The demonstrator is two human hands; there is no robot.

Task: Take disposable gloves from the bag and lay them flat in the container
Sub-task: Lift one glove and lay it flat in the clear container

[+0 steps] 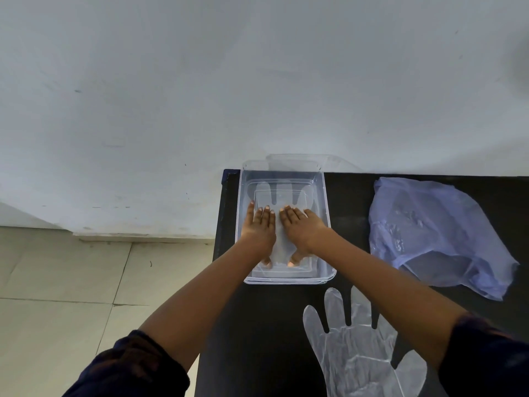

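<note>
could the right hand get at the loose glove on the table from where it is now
Probably yes. The right hand lies flat in the container; the glove on the table lies uncovered under that forearm.

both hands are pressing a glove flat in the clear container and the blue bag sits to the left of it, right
Not quite. The head view shows the blue bag to the right of the clear container, not left. Both hands, left and right, do press a glove flat inside it.

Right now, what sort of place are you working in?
Probably a plain indoor room rather than a kitchen or lab: a black table pushed against a bare white wall, with a beige tiled floor beside it.
</note>
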